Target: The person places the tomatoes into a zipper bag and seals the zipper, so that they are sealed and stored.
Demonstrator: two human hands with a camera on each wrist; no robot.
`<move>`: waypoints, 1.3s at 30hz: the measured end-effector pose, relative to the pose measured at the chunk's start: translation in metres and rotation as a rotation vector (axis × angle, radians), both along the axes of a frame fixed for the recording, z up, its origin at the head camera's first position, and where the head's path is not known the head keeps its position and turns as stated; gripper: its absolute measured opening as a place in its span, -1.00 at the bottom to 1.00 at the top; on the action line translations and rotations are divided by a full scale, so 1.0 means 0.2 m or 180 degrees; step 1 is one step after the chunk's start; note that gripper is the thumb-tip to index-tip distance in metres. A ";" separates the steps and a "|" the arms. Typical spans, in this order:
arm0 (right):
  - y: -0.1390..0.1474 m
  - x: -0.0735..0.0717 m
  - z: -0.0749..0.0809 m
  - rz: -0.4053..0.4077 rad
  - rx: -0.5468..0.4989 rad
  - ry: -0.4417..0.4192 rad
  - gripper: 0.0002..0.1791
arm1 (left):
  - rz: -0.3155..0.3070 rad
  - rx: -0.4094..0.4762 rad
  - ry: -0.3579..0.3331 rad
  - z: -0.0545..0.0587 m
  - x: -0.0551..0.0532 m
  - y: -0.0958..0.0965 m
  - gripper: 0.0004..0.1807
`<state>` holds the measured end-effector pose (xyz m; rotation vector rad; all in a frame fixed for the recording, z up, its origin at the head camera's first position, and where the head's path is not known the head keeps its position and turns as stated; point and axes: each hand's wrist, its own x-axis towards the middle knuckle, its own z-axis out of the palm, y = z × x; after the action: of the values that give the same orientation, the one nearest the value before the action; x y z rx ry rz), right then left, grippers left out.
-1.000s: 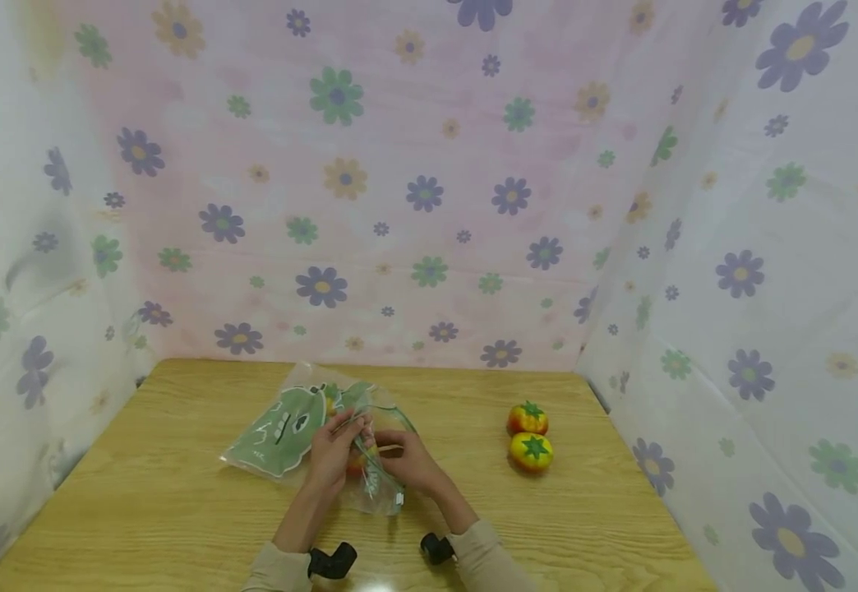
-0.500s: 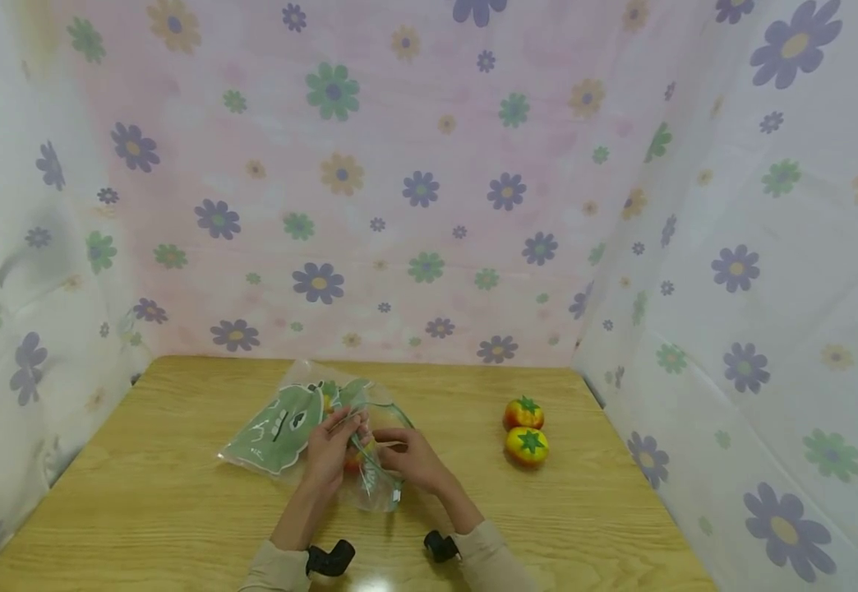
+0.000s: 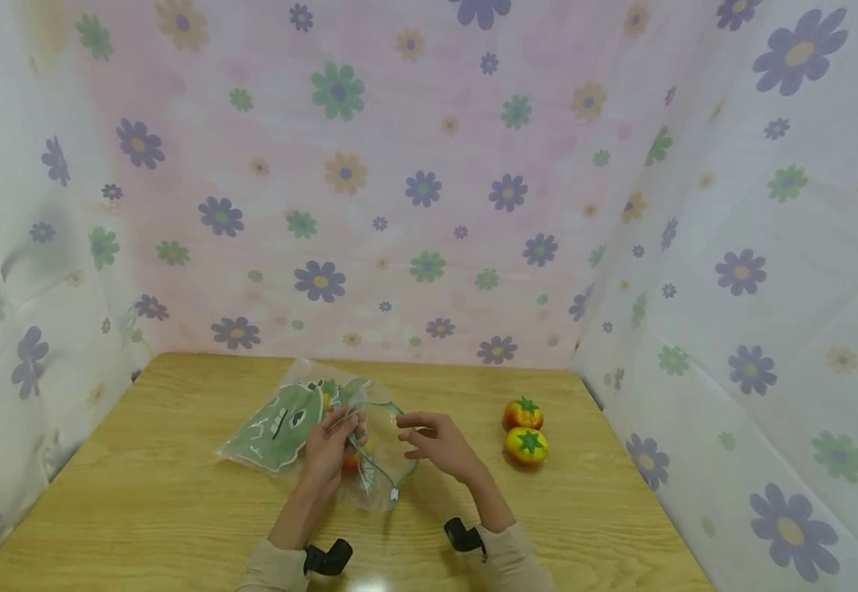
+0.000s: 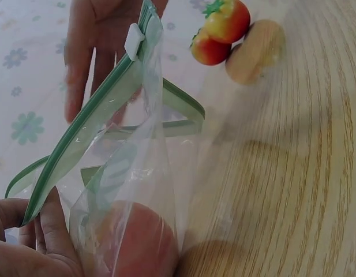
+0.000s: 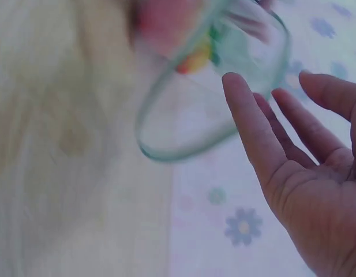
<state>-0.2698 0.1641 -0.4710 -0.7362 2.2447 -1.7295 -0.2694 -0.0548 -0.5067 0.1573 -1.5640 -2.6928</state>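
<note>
Fingers [image 3: 416, 421] of the right hand [image 3: 444, 446], spread and empty, have been drawn back from the gaping slider bag [image 3: 274, 436] on the surface [image 3: 584, 518]; its green rim [image 4: 79, 118] is pinched by the left hand [image 3: 327, 446]. Two tomato-like fruits [image 3: 527, 448] are left outside.

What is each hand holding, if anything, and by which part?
The left hand pinches the bag by its green rim; the right hand holds nothing.

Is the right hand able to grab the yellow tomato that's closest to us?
Probably yes. The right hand looks empty and open, and nothing shows between it and the nearer tomato. The bag, which the left hand holds, is on its other side.
</note>
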 end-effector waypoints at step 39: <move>0.72 0.04 0.02 -0.2255 0.1525 0.0129 -0.31 | 0.0025 -0.0020 -0.0101 -0.01 -0.01 -0.02 -0.48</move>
<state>-0.2617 0.3082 -0.4678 0.1561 3.0025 -1.2726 -0.2719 -0.0580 -0.5085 0.2065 -1.5763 -2.6925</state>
